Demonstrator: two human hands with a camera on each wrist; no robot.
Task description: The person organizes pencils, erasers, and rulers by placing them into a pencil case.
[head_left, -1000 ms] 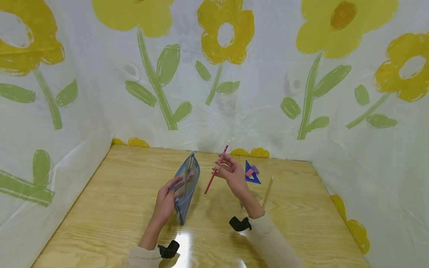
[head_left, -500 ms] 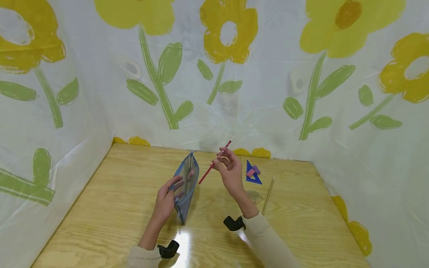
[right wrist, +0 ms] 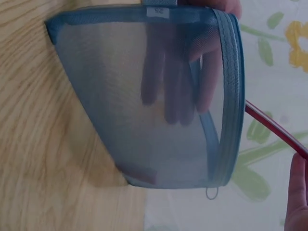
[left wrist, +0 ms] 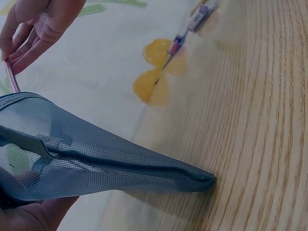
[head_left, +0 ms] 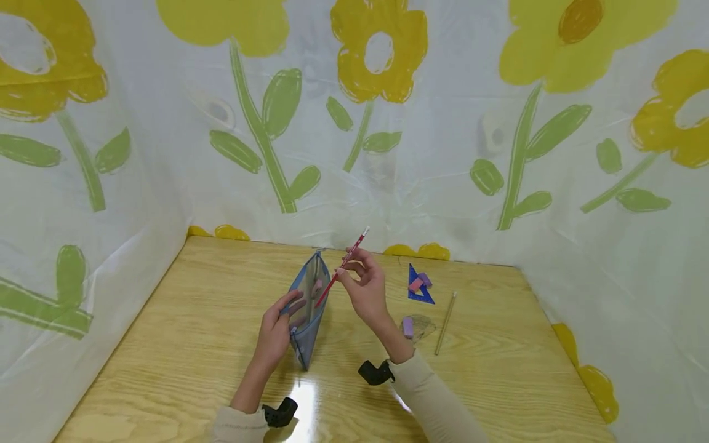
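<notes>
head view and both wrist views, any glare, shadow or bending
Head: white glare on the pale wooden table, low in frame; left wrist: soft shadow beneath the blue-grey mesh pouch; right wrist: the slim red pencil looks bowed, probably lens distortion.

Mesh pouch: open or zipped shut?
Open: the head view shows the mesh pouch with its mouth gaping, the red pencil pointing into it.

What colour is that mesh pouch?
The pouch is greyish blue, edged in deeper blue; clearest in the right wrist view.

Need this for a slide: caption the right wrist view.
Left grip, visible through the translucent blue mesh zip pouch it holds; right grip holds a slim red pencil at its open mouth.
</notes>
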